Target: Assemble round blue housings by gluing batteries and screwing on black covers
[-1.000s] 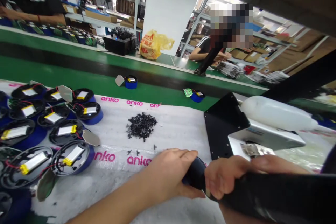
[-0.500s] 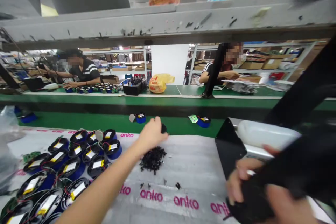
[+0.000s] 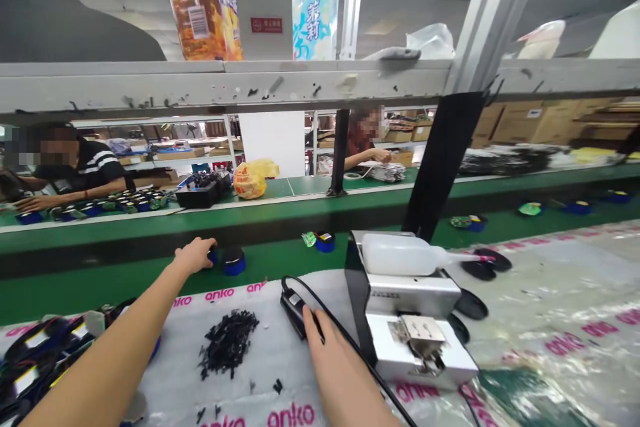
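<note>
My left hand reaches far out onto the green conveyor belt. Its fingers curl round a small round blue unit, and a second blue and black unit sits just right of it. Nearer to me, my right hand lies on a black corded tool on the white "anko" sheet, fingers closed over its rear end. The tool's black cable runs back under my wrist.
A pile of small black parts lies between my arms. Right of my right hand stands a silver machine with a white squeeze bottle on top. Open blue units with batteries crowd the left. Two people work across the belt.
My view has risen and swung right. My left hand went from the black-parts pile out to the belt with a round unit. My right hand lowered the black tool onto the sheet.
</note>
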The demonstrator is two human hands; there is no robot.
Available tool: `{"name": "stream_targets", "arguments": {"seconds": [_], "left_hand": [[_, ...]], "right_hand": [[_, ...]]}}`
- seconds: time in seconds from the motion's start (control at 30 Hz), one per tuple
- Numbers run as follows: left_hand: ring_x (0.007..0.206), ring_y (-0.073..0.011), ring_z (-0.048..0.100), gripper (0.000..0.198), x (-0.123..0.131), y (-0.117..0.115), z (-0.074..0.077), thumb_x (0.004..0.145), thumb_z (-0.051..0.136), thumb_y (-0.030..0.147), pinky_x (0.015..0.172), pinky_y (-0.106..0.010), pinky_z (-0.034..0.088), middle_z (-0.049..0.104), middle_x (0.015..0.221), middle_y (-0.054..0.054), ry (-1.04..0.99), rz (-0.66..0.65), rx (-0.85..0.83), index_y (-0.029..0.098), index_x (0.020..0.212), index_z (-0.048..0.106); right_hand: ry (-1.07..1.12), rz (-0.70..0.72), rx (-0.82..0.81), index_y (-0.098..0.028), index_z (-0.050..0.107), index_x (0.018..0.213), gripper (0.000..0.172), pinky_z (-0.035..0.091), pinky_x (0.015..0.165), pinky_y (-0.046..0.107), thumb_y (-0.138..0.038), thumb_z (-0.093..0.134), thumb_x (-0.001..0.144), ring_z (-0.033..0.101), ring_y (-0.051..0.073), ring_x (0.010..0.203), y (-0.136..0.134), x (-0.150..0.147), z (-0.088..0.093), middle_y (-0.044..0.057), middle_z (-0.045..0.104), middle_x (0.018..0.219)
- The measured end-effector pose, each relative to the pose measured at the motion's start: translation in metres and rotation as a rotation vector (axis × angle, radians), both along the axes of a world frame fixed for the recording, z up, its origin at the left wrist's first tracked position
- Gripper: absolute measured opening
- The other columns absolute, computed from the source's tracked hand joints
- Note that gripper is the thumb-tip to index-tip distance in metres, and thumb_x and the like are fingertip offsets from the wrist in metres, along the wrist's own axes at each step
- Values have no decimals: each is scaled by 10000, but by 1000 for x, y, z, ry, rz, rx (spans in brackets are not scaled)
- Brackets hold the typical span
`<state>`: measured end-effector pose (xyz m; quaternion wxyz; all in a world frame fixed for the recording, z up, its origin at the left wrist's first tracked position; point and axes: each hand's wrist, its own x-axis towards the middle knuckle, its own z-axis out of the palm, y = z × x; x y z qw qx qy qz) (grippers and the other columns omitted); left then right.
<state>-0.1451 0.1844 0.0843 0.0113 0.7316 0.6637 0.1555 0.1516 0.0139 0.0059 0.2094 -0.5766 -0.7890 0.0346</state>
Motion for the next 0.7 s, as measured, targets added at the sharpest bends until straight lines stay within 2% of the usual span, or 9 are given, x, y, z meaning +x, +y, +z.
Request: {"name": "stream_targets", "arguments": {"seconds": [0.13,0.27,0.37,0.43,0.5,0.53,0.6,0.67,0.7], "left_hand": [[1017,-239,663,277,23,-29,27,959,649,313,866,-435,571,653,1198,-76,60,-53,-37,162,1190,631],[942,-295,669,363,72,-98,35,773,804,258,835,-414,541,666,1039,-72,47,-264,-113,138,1095,686],[843,-256,686,578,109,-154,9,552,938,363,716,-310,557,698,989,-8,-13,-537,-283,279,1082,721],[843,-280,684,525,126,-180,-19,698,859,340,747,-361,562,699,1055,-68,-3,-817,-319,274,1192,695],[936,-299,670,489,133,-194,-48,830,743,252,841,-404,548,686,1122,-110,-35,-956,-286,274,1308,641],[992,-305,656,543,133,-198,-60,841,731,236,885,-414,537,677,1160,-119,-100,-968,-293,275,1366,598],[1104,-317,618,742,128,-202,-77,781,801,287,961,-424,517,647,1248,-118,-295,-882,-366,283,1459,499],[1187,-336,577,890,121,-202,-83,682,876,372,1020,-445,492,623,1310,-110,-447,-767,-470,285,1474,479],[1214,-343,560,891,118,-202,-83,656,889,408,1045,-459,473,619,1322,-106,-485,-734,-508,285,1452,507]], "right_hand": [[111,91,122,-186,580,1379,529,578,959,376,-67,430,886,635,264,1213,-7,6,21,140,530,1463],[318,2,435,-216,604,1287,341,525,1036,384,-250,408,1011,592,229,1244,-22,34,54,111,574,1383],[303,-150,650,-228,635,1215,278,535,989,430,-317,495,992,631,267,1153,-21,67,76,102,624,1291],[144,-199,666,-181,594,1302,402,478,1046,507,-417,479,997,564,333,1253,-10,93,89,151,562,1380],[-57,-170,577,-106,485,1438,641,360,1125,603,-555,460,980,373,418,1415,10,120,101,214,425,1513],[-137,-122,479,-94,441,1475,733,354,1116,629,-615,464,959,361,438,1416,21,132,106,224,423,1516],[-199,-41,329,-143,512,1435,755,512,966,564,-680,521,905,585,406,1208,40,151,117,186,596,1358],[-198,-6,265,-202,624,1320,703,568,814,506,-721,580,848,681,365,977,47,160,127,138,695,1160],[-183,-10,278,-215,647,1283,696,556,818,518,-741,588,830,675,374,965,45,160,130,139,692,1138]]}}
